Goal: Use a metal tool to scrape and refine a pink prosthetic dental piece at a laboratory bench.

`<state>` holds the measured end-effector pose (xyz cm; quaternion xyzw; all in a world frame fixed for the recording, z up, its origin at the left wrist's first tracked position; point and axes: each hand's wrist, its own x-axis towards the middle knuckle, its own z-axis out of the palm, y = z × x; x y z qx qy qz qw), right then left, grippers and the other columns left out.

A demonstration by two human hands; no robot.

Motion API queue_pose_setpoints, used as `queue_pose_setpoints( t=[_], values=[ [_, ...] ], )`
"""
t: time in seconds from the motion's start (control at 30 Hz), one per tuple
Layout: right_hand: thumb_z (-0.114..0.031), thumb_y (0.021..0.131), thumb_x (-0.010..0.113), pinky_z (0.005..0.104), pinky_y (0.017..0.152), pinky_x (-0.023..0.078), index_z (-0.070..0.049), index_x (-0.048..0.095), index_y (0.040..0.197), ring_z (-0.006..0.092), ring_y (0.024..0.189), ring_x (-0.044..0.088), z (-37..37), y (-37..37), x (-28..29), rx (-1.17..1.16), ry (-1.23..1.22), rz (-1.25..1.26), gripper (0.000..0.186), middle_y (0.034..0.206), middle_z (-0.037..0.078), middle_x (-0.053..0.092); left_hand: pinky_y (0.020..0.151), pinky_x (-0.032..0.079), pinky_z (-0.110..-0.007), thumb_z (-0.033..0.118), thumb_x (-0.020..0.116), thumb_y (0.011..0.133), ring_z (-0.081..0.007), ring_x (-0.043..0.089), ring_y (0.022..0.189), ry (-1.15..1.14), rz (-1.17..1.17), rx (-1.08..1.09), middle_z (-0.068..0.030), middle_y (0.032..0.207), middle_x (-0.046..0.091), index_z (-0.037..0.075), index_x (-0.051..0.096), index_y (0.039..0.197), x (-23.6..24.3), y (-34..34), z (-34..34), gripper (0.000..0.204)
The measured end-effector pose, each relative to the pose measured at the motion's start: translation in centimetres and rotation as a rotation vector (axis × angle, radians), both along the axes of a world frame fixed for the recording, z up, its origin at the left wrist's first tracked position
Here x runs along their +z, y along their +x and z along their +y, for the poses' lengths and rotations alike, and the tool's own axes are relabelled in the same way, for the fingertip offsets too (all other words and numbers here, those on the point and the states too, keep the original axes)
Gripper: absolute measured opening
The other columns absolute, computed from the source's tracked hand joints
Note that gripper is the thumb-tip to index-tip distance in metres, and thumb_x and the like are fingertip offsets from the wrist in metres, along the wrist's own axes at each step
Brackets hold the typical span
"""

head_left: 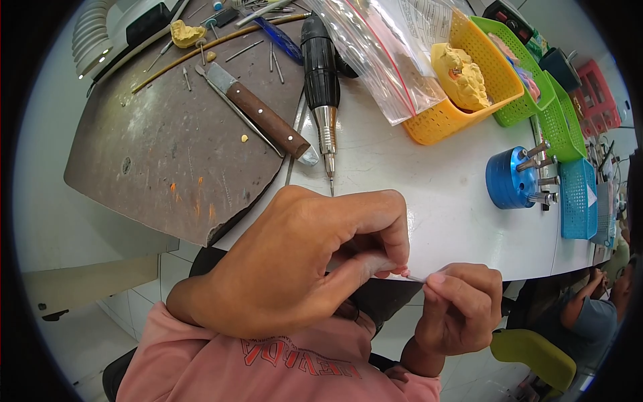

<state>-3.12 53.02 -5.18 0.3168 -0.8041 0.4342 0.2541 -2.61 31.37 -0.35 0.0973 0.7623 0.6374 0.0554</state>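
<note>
My left hand (pixel 295 248) is closed in a pinch, thumb and forefinger gripping a tiny pinkish piece (pixel 401 271) that is mostly hidden by the fingertips. My right hand (pixel 465 305) pinches a thin, pale, rod-like tool (pixel 416 278), its tip at the pink piece; whether they touch is too small to tell. Both hands are in front of my chest at the table's near edge. Just beyond the left hand lies a black and silver rotary handpiece (pixel 321 87) with a slim bit pointing toward me.
A wooden-handled knife (pixel 264 117) and several small metal bits lie on the brown mat (pixel 134 147). A yellow dental cast (pixel 462 77) sits in an orange basket (pixel 429 130), beside a plastic bag (pixel 375 60). At right stand a blue bur holder (pixel 509 177) and more baskets; another person (pixel 589 308) sits beyond.
</note>
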Motion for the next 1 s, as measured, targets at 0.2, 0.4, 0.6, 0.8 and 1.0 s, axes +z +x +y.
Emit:
queue_pose_setpoints(
  t=[0.2,0.4,0.6,0.8,1.0],
  values=[
    [-0.004,0.085,0.081,0.0268,0.059,0.043,-0.005,0.071,0.096,0.0177,0.068,0.058,0.00,-0.06,0.04,0.019,-0.001,-0.008,0.015,0.080,0.009,0.064,0.076,0.059,-0.026,-0.015,0.067,0.083,-0.0170,0.075,0.083,0.008,-0.003,-0.004,-0.0130,0.088,0.076,-0.003,0.069,0.089,0.02,0.00,-0.13,0.013],
    [-0.006,0.078,0.086,0.0266,0.051,0.045,-0.010,0.075,0.097,0.0164,0.064,0.061,0.16,-0.17,0.10,-0.035,-0.052,0.005,0.022,0.079,0.004,0.064,0.076,0.061,-0.027,-0.015,0.067,0.080,-0.0161,0.076,0.084,-0.004,0.101,0.057,-0.0112,0.090,0.075,-0.002,0.072,0.090,-0.50,0.10,0.13,0.017],
    [-0.007,0.081,0.086,0.0265,0.051,0.043,-0.007,0.074,0.095,0.0162,0.065,0.059,0.41,-0.46,0.18,-0.077,0.007,0.004,0.018,0.078,0.004,0.063,0.075,0.063,-0.027,-0.014,0.070,0.075,-0.0159,0.075,0.084,-0.025,0.118,0.089,-0.0096,0.090,0.074,-0.001,0.075,0.091,-0.74,0.26,0.26,0.021],
    [-0.004,0.083,0.079,0.0278,0.058,0.038,-0.002,0.073,0.093,0.0173,0.066,0.054,0.12,-0.34,0.13,-0.051,0.037,0.001,0.012,0.076,0.008,0.061,0.074,0.062,-0.027,-0.013,0.071,0.075,-0.0164,0.075,0.082,-0.055,0.146,0.070,-0.0099,0.090,0.074,0.000,0.076,0.090,-0.65,0.10,0.10,0.020],
    [-0.008,0.074,0.089,0.0269,0.050,0.042,-0.011,0.077,0.097,0.0156,0.065,0.058,0.30,-0.39,0.11,-0.045,0.046,0.018,0.026,0.078,0.001,0.062,0.074,0.061,-0.026,-0.012,0.071,0.075,-0.0166,0.075,0.081,-0.060,0.122,0.074,-0.0101,0.090,0.075,0.000,0.075,0.090,-0.59,0.19,0.16,0.019]
  ],
)
